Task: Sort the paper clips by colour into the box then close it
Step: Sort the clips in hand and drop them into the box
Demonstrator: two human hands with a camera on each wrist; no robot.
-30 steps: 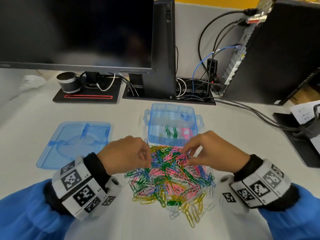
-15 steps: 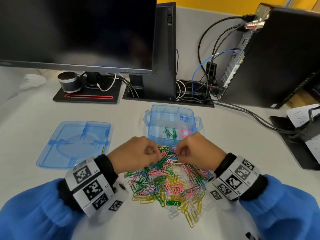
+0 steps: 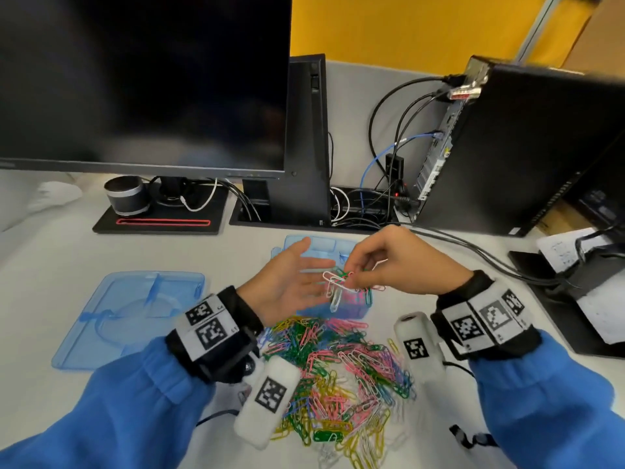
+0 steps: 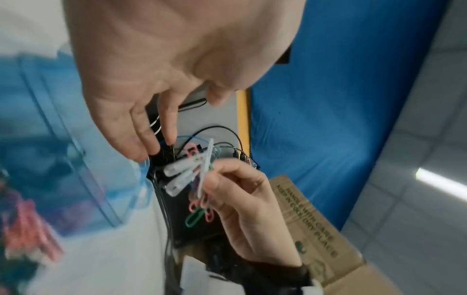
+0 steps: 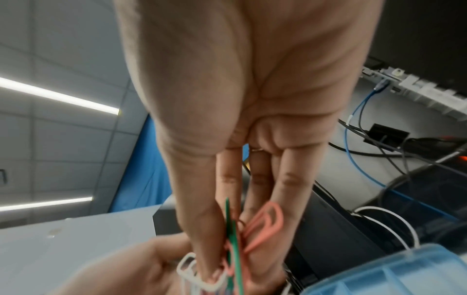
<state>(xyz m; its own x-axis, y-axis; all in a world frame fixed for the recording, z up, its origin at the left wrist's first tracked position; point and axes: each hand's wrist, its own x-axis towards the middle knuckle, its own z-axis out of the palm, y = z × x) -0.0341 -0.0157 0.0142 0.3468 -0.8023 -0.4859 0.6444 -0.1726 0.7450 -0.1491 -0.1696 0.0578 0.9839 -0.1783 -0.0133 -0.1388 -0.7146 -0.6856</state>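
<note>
My right hand (image 3: 351, 275) is raised over the blue divided box (image 3: 329, 247) and pinches a tangled bunch of paper clips (image 3: 336, 286), white, pink and green. The right wrist view shows thumb and fingers closed on the bunch of clips (image 5: 237, 249). My left hand (image 3: 297, 282) hovers just left of it, palm up, fingers straight, holding nothing; its fingers (image 4: 151, 139) reach towards the clips (image 4: 194, 175). A big mixed pile of coloured clips (image 3: 338, 374) lies on the table in front of the box.
The box's blue lid (image 3: 125, 313) lies flat at the left. Behind stand a monitor (image 3: 145, 79), a small speaker (image 3: 126, 194), a computer tower (image 3: 527, 147) and loose cables (image 3: 473, 248). A black stand with papers (image 3: 588, 286) sits at the right.
Both hands have lifted off the pile and moved toward the box. The right hand has come up with a tangled bunch of clips, and the left hand has opened, palm up.
</note>
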